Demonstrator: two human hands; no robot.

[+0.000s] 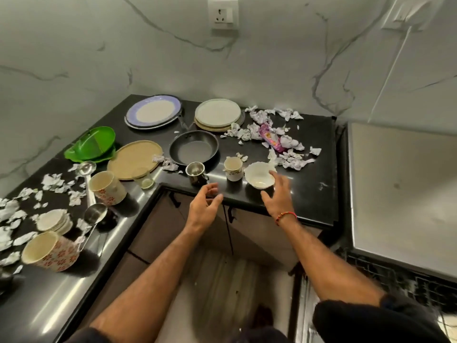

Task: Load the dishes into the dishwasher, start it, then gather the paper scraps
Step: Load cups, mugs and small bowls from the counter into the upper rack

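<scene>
A white scalloped bowl (258,175) stands near the front edge of the black L-shaped counter (314,184). My right hand (278,194) hovers just beside it, fingers spread, holding nothing. A small floral cup (233,168) and a steel cup (195,171) stand to the bowl's left. My left hand (205,206) hangs over the counter edge below the steel cup, fingers loosely curled and empty. A black frying pan (194,149) lies behind the cups. Torn paper scraps (288,154) are strewn at the back right and more paper scraps (14,219) on the left wing.
Behind the pan lie a purple-rimmed plate (153,111) and a stack of cream plates (217,115). Leftwards are a tan plate (134,159), a green container (92,144), a ladle (86,174), floral mugs (107,186), small plates (53,220). The open dishwasher's rack (400,280) is at lower right.
</scene>
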